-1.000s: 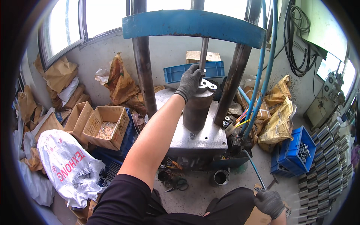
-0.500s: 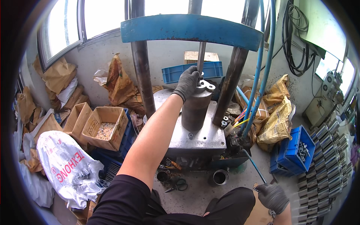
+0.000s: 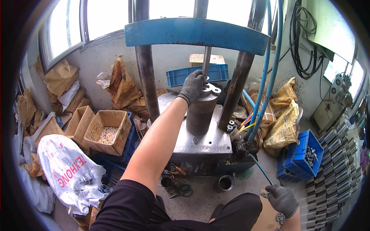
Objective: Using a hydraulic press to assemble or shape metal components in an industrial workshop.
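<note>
My gloved left hand (image 3: 192,86) is closed at the lower end of an upright steel rod (image 3: 207,61) hanging under the blue crossbeam (image 3: 196,32) of a press. The fingers hide part of the rod's end. Just below sits a dark steel cylinder (image 3: 201,115) on the press's metal bed plate (image 3: 185,141). Pale metal washers (image 3: 216,90) lie on its top, next to my fingers. Down at the right, my gloved right hand (image 3: 283,201) grips the end of a thin blue lever (image 3: 262,171) that runs up to the base of the press.
Dark posts (image 3: 147,81) flank the cylinder, with blue hoses (image 3: 266,84) at the right. Cardboard boxes (image 3: 101,140) and a white sack (image 3: 67,169) stand left. Blue crates (image 3: 308,152) and stacked metal tubes (image 3: 331,173) are right. A metal cup (image 3: 226,182) and scissors (image 3: 184,191) lie on the floor.
The blue crossbeam and the rod have come down slightly. My left hand has sunk a little with them, and my right hand on the lever has shifted slightly.
</note>
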Motion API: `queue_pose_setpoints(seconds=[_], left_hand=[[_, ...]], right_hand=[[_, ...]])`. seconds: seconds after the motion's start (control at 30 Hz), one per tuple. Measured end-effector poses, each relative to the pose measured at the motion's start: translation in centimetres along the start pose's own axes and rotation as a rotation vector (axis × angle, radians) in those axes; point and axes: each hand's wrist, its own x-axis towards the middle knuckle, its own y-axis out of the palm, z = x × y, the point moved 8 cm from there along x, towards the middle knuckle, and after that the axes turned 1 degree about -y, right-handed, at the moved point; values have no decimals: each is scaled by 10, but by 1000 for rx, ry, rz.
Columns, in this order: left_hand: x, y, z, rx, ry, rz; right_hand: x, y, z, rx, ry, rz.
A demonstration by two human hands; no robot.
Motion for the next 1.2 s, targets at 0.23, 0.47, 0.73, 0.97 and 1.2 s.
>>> queue_pose_setpoints(seconds=[0.23,0.47,0.73,0.97,1.2], left_hand=[[-2,3,-3,-9,-10,22],[-2,2,1,-54,-4,-7],[-3,7,-4,-24,-7,-24],[1,-1,5,-128,-16,-1],[-3,-1,-3,-33,-1,-28]], right_hand=[[0,-2,0,-16,-9,-34],[0,11,-6,-90,24,125],[38,-91,16,-187,-181,-631],[151,-177,-25,-225,-107,-974],[194,-185,-24,-309,24,-860]])
